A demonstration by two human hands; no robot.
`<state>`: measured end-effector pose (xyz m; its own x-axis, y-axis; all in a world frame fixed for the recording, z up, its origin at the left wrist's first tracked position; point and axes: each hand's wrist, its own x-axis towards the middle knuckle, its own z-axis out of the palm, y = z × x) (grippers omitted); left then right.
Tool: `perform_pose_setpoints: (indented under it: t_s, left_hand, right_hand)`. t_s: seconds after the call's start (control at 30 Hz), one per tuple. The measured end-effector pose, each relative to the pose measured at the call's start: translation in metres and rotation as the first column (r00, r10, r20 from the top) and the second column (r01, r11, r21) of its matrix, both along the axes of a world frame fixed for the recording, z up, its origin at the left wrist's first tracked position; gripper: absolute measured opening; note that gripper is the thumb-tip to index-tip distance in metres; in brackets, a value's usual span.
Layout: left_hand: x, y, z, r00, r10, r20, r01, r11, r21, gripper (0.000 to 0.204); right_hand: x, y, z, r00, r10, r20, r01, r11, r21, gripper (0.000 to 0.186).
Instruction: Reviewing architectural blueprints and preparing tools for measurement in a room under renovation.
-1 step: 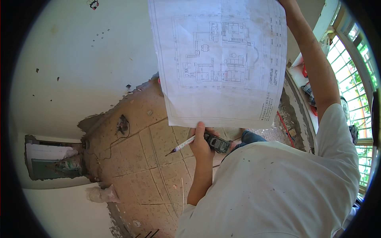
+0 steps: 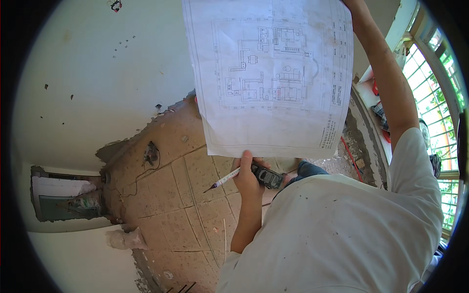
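Observation:
A large white floor plan sheet (image 2: 273,124) with black line drawings is held up in front of me, lightly creased. My left hand (image 2: 248,177) is closed at its lower edge, with the thumb against the paper. That same hand holds a white marker pen (image 2: 225,178), its dark tip pointing down to the left. On the other side of the hand is a dark, boxy handheld device (image 2: 268,177), whose exact kind I cannot make out. My right hand (image 2: 352,4) grips the sheet's upper right edge; the frame's top cuts off most of its fingers.
Brown tiled floor (image 2: 161,205) shows below, with a thin cable and a dark tool-like object (image 2: 152,154) on it. A pale wall (image 2: 122,83) with rough lower edges stands left. A barred window (image 2: 432,88) and cluttered sill (image 2: 378,107) lie right. A doorway (image 2: 68,205) opens at lower left.

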<state>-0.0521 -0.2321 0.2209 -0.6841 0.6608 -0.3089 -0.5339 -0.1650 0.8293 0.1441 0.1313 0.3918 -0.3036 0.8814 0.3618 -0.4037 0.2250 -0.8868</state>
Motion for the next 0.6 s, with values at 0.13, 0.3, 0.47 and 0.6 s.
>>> perform_pose_setpoints:
  t_s: [0.13, 0.3, 0.47, 0.6]
  left_hand:
    - [0.003, 0.001, 0.006, 0.999, -0.039, -0.032, 0.039, 0.999, 0.001, 0.02]
    - [0.006, -0.001, 0.011, 0.999, -0.021, -0.05, 0.019, 0.999, -0.026, 0.017]
    - [0.003, -0.001, 0.007, 0.997, -0.034, -0.069, 0.032, 0.999, -0.019, 0.017]
    - [0.002, -0.005, 0.007, 0.998, -0.015, -0.067, 0.013, 1.0, -0.027, 0.017]
  right_hand:
    - [0.014, 0.04, -0.017, 0.515, 0.778, -0.36, -0.751, 0.612, 0.247, 0.028]
    - [0.012, 0.004, -0.004, 0.998, 0.004, -0.062, -0.005, 1.0, -0.004, 0.026]
    - [0.015, 0.027, -0.015, 0.881, 0.414, -0.231, -0.405, 0.91, 0.086, 0.026]
    - [0.003, -0.014, 0.0, 0.997, -0.015, -0.071, 0.011, 0.998, -0.062, 0.027]
